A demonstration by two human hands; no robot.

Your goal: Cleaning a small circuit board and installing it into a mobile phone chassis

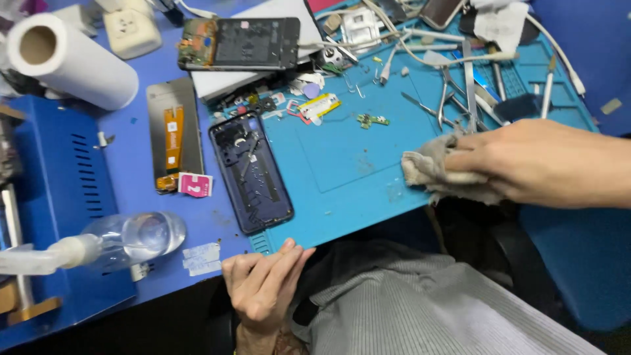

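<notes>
Plainly, a cloth (437, 172) is held in the right hand (532, 164), whose fingers (474, 160) are pressed together and pinched over its top, with a bunched end left sticking out at 9 o'clock of the hand. It lies pressed on the blue mat (358, 154) near the mat's front edge, at 3 o'clock of the open phone back (251, 172) and well apart from it. The cloth is judged to be light, soft and limp: it would fold and sag under its own weight, would not slip from a grip, and nothing about it is fragile. It is best taken where it is already bunched, with a fold gathered between thumb and fingers, since a loose corner would only trail. It is seen as a greyish-beige rag, crumpled into creases, somewhat soiled and frayed at the edge. The left hand (263, 283) rests at 6 o'clock of the phone back, at the front edge of the tabletop (131, 161), with its fingers loosely curled together and nothing held. A clear bottle (135, 238) lies on its side at 9 o'clock of that hand, and tweezers (453, 98) are scattered at 12 o'clock of the cloth.
</notes>
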